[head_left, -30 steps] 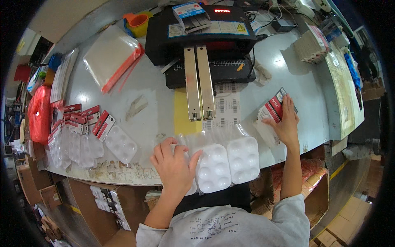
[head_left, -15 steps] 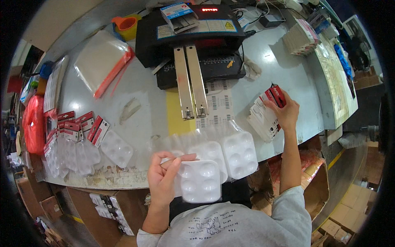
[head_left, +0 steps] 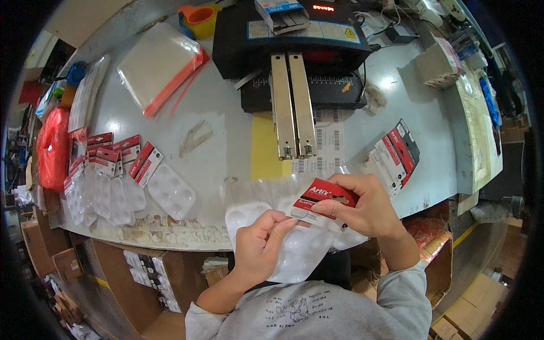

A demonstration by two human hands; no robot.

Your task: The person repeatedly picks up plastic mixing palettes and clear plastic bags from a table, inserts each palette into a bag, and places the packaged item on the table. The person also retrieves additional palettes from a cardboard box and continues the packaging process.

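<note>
Red-and-white header card (head_left: 320, 203) sits w/ its lower edge on the top of a clear plastic palette tray (head_left: 294, 246), both held up just off the near edge of the worktop (head_left: 226, 113), close to the person's chest. Right hand (head_left: 362, 207) is pinched on the card, thumb under, fingers over its right end. Left hand (head_left: 260, 243) is closed on the tray's upper left part, fingertips touching the card's lower left corner. Landmark: the black sealing machine (head_left: 294, 51) at the far centre of the worktop, w/ two metal rails (head_left: 293, 107) running toward the person. Card + tray are straight in front of the rails' near ends. Just in front of the machine lie a yellow sheet (head_left: 263, 147) & barcode label sheets (head_left: 326, 141). Right of the rails' near ends: a fanned stack of more cards (head_left: 396, 153). Well left of the machine, near the worktop's front-left edge: a pile of carded, packed trays (head_left: 107, 175). Far left of the machine: a clear bag w/ red strip (head_left: 158, 65), and an orange tape roll (head_left: 199, 16) at the machine's left corner.
</note>
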